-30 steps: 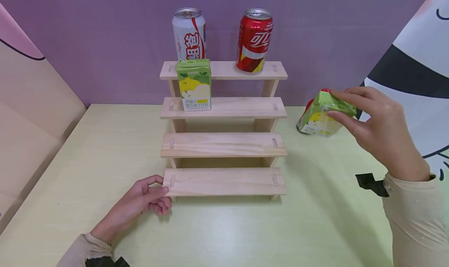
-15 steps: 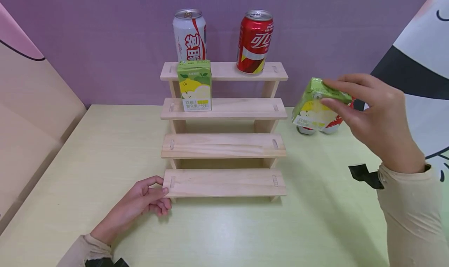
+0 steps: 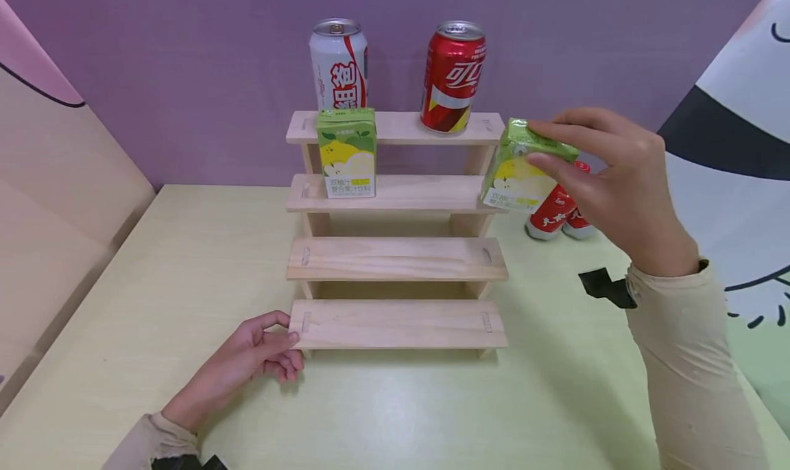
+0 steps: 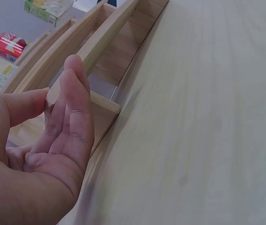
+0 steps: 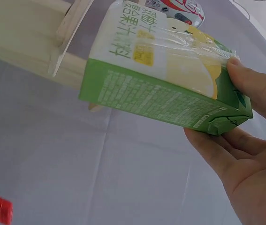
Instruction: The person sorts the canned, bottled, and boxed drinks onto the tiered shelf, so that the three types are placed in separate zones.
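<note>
My right hand (image 3: 623,175) grips a green and yellow juice box (image 3: 515,171) by its top, thumb on one side and fingers on the other. The carton hangs tilted at the right end of the second-highest step; whether it touches the wood I cannot tell. On the left of that same step stands a matching juice box (image 3: 347,156), upright. With thumb and fingers, my left hand (image 3: 247,357) holds the left end of the lowest step of the wooden tiered rack (image 3: 395,324). In the left wrist view, its fingertips (image 4: 76,89) lie around the board's corner.
A white can (image 3: 338,65) and a red cola can (image 3: 453,79) stand on the top step. Two red bottles (image 3: 549,216) stand on the table right of the rack, partly behind my right hand. A purple backdrop (image 3: 216,79) rises behind.
My right hand has carried the juice box leftward and up, from above the red bottles to the rack's second-highest step. The left hand keeps its hold in place.
</note>
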Tool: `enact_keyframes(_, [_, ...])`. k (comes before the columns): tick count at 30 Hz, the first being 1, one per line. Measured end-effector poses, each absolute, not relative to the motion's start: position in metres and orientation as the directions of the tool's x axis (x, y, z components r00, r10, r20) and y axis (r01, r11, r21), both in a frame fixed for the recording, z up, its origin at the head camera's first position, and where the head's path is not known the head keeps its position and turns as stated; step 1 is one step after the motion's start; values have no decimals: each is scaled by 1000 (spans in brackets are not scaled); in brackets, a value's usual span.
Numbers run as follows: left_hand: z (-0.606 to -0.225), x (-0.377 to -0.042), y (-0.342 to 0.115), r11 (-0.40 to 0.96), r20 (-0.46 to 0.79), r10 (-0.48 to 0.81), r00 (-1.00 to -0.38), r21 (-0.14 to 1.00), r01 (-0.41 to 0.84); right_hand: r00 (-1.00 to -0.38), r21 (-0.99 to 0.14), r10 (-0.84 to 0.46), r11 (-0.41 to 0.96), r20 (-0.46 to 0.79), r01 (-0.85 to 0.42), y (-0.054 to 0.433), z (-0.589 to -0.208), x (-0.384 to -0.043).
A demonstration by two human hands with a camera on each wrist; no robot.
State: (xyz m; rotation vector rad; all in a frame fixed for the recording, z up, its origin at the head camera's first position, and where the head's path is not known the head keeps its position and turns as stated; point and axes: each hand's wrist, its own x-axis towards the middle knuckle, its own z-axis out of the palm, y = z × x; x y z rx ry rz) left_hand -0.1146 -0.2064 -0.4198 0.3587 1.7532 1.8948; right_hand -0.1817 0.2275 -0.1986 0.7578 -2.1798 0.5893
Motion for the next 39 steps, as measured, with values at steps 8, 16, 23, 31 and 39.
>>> enact_keyframes(8, [-420, -115, -206, -31, -151, 553, -820, 979, -201, -529, -171, -340, 694, 778, -699, 212, -198, -195])
enact_keyframes(16, [-421, -116, -206, -49, -140, 562, -815, 978, -201, -543, -217, -318, 674, 777, -706, 197, -199, -208])
enact_keyframes(23, [-421, -116, -206, -32, -137, 556, -820, 982, -185, -541, -238, -327, 643, 775, -728, 186, -201, -217])
enact_keyframes(31, [-420, -116, -206, -46, -115, 559, -821, 985, -169, -558, -263, -354, 615, 750, -743, 177, -202, -225])
enact_keyframes(39, [-420, -115, -206, -38, -125, 555, -822, 984, -175, -575, -285, -359, 607, 735, -742, 174, -208, -231])
